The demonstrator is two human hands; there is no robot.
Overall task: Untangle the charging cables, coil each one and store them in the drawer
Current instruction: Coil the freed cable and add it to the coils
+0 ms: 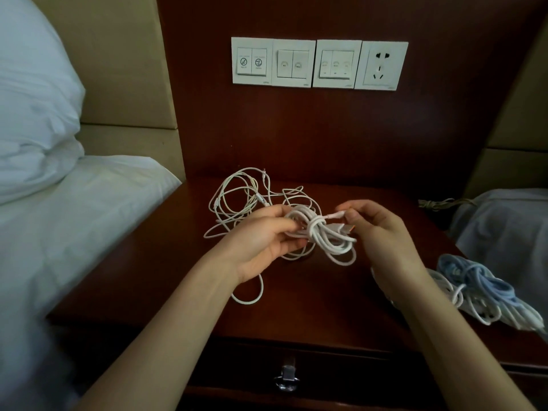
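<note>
A coiled white charging cable (318,229), wrapped round its middle, hangs just above the dark wooden nightstand (311,307). My left hand (261,241) grips the coil's left side. My right hand (376,229) pinches the cable's connector end at the coil's right, beside an orange-tipped plug. Behind the hands a loose tangle of thin white cables (243,197) lies on the nightstand, with one loop trailing forward below my left wrist. Two coiled cables, a light blue one (471,277) and a white one (462,304), lie at the right front. The drawer (326,372) below is closed, its metal handle (286,378) showing.
A bed with a white pillow (35,108) and sheet borders the nightstand on the left. Another bed's cover (504,226) lies on the right. Wall switches and a socket (382,66) sit on the panel behind. A dark cord (436,203) lies at the nightstand's far right.
</note>
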